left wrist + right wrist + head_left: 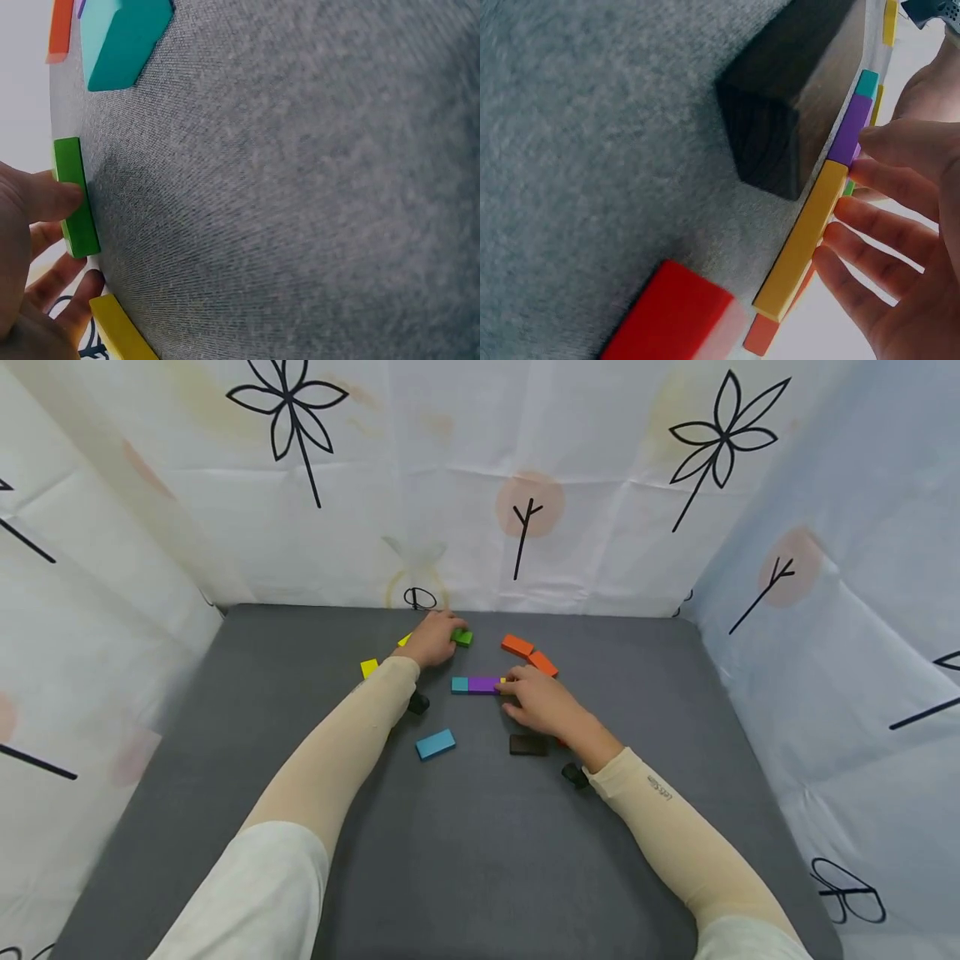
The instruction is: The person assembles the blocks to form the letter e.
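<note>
My left hand (pixel 432 641) pinches a green block (pixel 69 161) at the back of the table, its thumb on the near face and fingers behind. Close by that hand's fingers lies a yellow block (pixel 120 330). In the middle, a teal block (pixel 460 686), a purple block (pixel 483 686) and a golden-yellow block (pixel 802 240) stand end to end in a row. My right hand (pixel 545 703) is at the right part of this row. Its fairly straight fingers touch along the golden-yellow and purple blocks, with the thumb beside the purple one.
Two orange blocks (pixel 517 646) lie behind the right hand. Nearer are a blue block (pixel 436 744) and a dark brown block (pixel 528 744). A red block (pixel 671 311) sits by the right wrist. Another yellow block (pixel 370 668) is left of the left forearm. Printed curtains (pixel 465 543) border the grey table (pixel 480 860).
</note>
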The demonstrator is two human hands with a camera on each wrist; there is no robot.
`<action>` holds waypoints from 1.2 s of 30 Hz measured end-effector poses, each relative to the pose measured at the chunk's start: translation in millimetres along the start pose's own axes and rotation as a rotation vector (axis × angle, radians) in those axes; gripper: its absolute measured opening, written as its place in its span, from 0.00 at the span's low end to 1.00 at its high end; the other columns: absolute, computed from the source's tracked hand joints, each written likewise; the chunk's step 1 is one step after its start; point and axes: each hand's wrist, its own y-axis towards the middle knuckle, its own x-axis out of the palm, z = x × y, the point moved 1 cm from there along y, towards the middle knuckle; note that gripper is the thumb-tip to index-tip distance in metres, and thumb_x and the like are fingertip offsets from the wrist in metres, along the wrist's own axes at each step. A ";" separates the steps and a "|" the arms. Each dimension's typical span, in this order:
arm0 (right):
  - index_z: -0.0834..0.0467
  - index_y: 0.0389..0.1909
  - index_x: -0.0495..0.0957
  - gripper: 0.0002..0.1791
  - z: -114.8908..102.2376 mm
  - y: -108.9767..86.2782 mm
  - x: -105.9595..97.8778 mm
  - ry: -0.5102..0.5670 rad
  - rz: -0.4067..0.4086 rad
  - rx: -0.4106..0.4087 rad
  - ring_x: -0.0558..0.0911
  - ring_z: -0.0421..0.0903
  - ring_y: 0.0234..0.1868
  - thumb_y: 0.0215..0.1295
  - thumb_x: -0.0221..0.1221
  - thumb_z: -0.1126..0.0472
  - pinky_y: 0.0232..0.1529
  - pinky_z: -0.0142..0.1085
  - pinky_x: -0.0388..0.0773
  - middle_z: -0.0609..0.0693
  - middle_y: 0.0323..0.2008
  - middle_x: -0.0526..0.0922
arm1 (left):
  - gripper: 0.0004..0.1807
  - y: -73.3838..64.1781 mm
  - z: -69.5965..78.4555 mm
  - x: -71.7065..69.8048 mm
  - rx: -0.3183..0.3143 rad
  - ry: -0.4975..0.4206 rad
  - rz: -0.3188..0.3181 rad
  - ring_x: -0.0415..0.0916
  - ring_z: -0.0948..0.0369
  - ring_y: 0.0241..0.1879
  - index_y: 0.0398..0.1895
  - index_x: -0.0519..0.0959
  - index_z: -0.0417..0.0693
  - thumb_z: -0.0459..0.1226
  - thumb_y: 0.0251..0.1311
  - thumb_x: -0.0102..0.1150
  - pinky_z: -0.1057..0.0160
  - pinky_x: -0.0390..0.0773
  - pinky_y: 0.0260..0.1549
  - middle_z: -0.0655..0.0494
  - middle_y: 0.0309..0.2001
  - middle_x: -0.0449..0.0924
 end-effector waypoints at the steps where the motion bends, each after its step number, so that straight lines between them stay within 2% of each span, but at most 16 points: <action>1: 0.58 0.69 0.83 0.23 0.3 -0.2 0.0 -0.002 -0.001 0.005 0.79 0.55 0.62 0.78 0.67 0.56 0.59 0.48 0.80 0.58 0.63 0.81 | 0.25 0.5 0.6 -0.2 -0.001 0.000 0.002 0.62 0.40 0.76 0.73 0.80 0.46 0.28 0.76 0.51 0.44 0.64 0.75 0.42 0.75 0.71; 9: 0.58 0.71 0.82 0.24 0.7 0.5 -1.8 -0.014 -0.017 0.016 0.78 0.54 0.62 0.78 0.67 0.56 0.58 0.47 0.80 0.57 0.63 0.80 | 0.23 6.5 -0.5 1.2 0.022 0.032 0.019 0.67 0.44 0.74 0.70 0.82 0.44 0.28 0.75 0.54 0.47 0.62 0.76 0.45 0.70 0.78; 18: 0.58 0.70 0.83 0.24 -0.5 -0.1 -2.8 -0.009 -0.015 0.010 0.78 0.53 0.60 0.77 0.68 0.57 0.57 0.47 0.81 0.57 0.63 0.80 | 0.20 14.2 0.0 4.2 0.028 0.023 0.019 0.72 0.45 0.69 0.69 0.82 0.42 0.32 0.77 0.60 0.47 0.67 0.72 0.44 0.65 0.81; 24: 0.58 0.69 0.83 0.23 -1.0 -0.9 -1.9 -0.015 -0.005 0.007 0.79 0.53 0.59 0.77 0.68 0.57 0.56 0.46 0.81 0.57 0.62 0.81 | 0.20 17.7 12.1 -1.5 0.042 0.000 0.027 0.73 0.44 0.68 0.68 0.82 0.40 0.33 0.76 0.62 0.47 0.66 0.72 0.43 0.65 0.81; 29: 0.57 0.69 0.84 0.23 -1.7 -1.9 -1.9 -0.018 -0.013 0.013 0.79 0.53 0.58 0.77 0.68 0.56 0.55 0.46 0.82 0.56 0.61 0.81 | 0.20 19.8 22.3 -4.5 0.031 -0.018 0.009 0.74 0.44 0.66 0.68 0.82 0.41 0.33 0.76 0.62 0.46 0.69 0.69 0.42 0.65 0.80; 36: 0.57 0.69 0.84 0.23 -1.3 -2.6 -2.0 -0.009 -0.002 0.009 0.79 0.53 0.59 0.77 0.68 0.56 0.53 0.47 0.83 0.56 0.62 0.81 | 0.19 27.8 25.0 0.6 0.030 0.003 0.013 0.75 0.46 0.63 0.67 0.83 0.44 0.34 0.77 0.63 0.48 0.72 0.66 0.44 0.63 0.81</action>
